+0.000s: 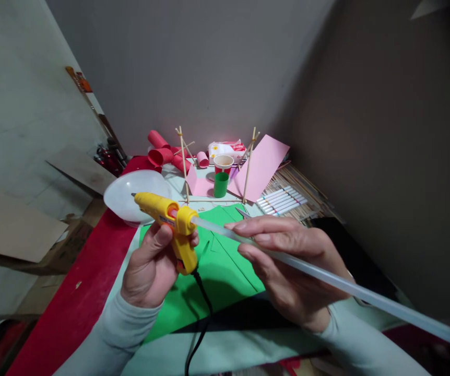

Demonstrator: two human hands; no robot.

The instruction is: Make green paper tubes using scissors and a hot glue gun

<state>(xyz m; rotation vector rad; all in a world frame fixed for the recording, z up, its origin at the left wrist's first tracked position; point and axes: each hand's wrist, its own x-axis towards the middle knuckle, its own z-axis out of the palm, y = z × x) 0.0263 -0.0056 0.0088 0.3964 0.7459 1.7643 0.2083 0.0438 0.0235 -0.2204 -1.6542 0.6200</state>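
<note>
My left hand (150,263) is wrapped around a yellow glue gun (158,203), whose dark nozzle points to the upper left. A long whitish glue stick (319,271) enters the back of the gun and stretches off to the lower right. Near the gun, my right hand (287,256) pinches this stick between thumb and fingers. Below both hands lies a sheet of green paper (225,292). From the gun's handle a black cord (205,297) hangs down. A pointed metal tip (243,213) shows just beyond my right fingers; the rest of it is hidden.
A clear plastic bowl (131,193) stands at the left. Farther back are a green paper tube (221,185), a paper cup (224,161), a stick frame (247,169), pink paper (266,167) and red paper tubes (160,156). White markers (282,201) lie at the right, before the wall (217,68).
</note>
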